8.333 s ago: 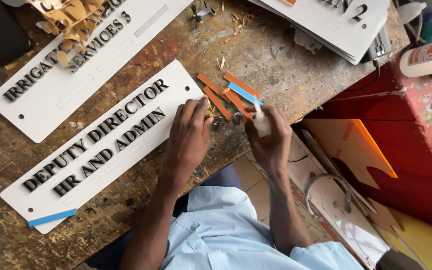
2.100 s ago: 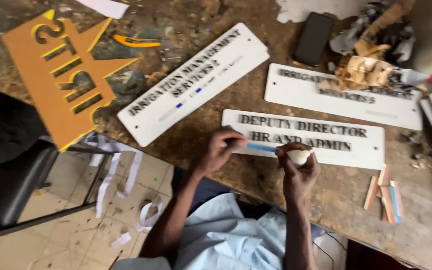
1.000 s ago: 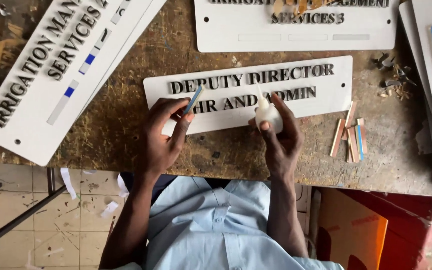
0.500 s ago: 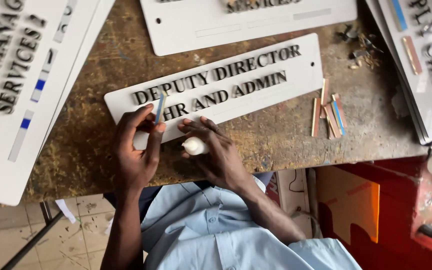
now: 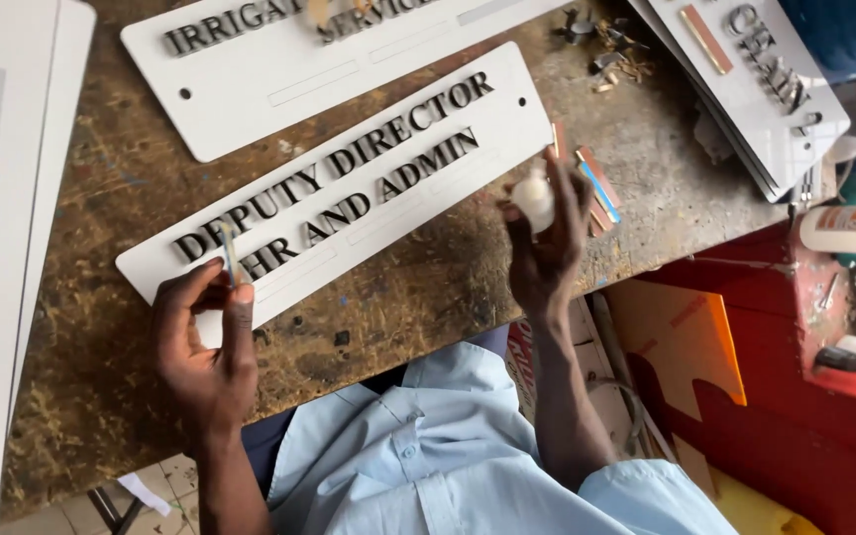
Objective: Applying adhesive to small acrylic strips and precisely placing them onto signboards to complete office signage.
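The left hand (image 5: 205, 342) hovers at the sign's (image 5: 349, 188) lower-left corner, thumb and forefinger pinched shut on a thin strip (image 5: 229, 253) that stands almost upright, its top end over the first dark letters. The right hand (image 5: 547, 243) is up off the surface (image 5: 428, 297), fingers closed around a small white bottle (image 5: 534, 196), just past the sign's right end.

The sign itself lies flat, a long white plate with two rows of raised dark letters, its long axis running from lower left up to upper right. So the strip crosses that axis rather than following it, and the two hands sit at opposite ends of the plate. The left grip is the nearer one to the lettering, right at the start of both rows; the bottle hangs well apart from the strip, off to the right and a little higher in frame.

Just behind the right hand a few short coloured strips (image 5: 596, 188) lie on the wood. More white signs (image 5: 279, 69) lie beyond and to both sides.
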